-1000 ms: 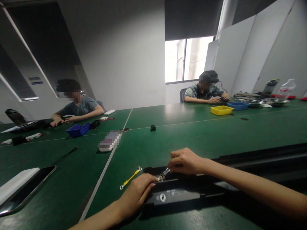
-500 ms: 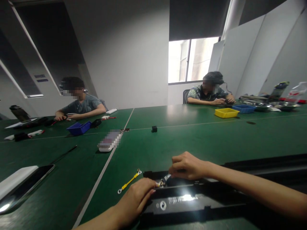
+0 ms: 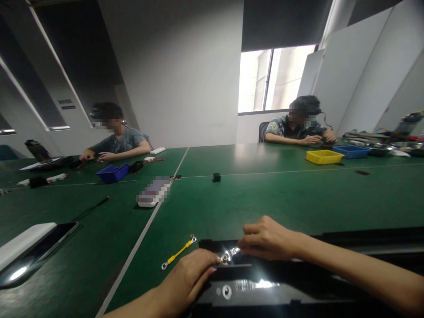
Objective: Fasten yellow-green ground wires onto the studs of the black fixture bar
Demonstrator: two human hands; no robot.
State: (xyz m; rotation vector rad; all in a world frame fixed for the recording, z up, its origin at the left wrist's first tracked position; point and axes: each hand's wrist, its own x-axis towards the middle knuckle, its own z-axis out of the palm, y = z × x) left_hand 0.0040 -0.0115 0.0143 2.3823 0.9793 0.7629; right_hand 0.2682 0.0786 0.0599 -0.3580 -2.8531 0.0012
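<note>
A long black metal profile [image 3: 285,276] lies on the table in front of me. My right hand [image 3: 268,238] grips a small silver wrench [image 3: 234,251], and the wrench's far end rests at a brass-coloured nut [image 3: 225,258] on the profile. Thumb and forefinger of my left hand [image 3: 190,271] are pinched beside that nut, on a ring-terminal cable with a bit of yellow showing; most of it is hidden by the fingers. Another yellow cable [image 3: 179,252] with ring terminals at both ends lies on the table behind my left hand.
A phone [image 3: 39,251] and a white box [image 3: 24,240] lie at left. Farther off are a white handheld device [image 3: 154,192], a small black block [image 3: 216,177], a dark blue bin [image 3: 112,173], a yellow bin [image 3: 323,157] and a blue bin [image 3: 351,152]. Two people sit across the table.
My right hand and the wrench have swung slightly, the wrench now lying flatter beside the nut. My left hand keeps its place. The view has shifted a little.
</note>
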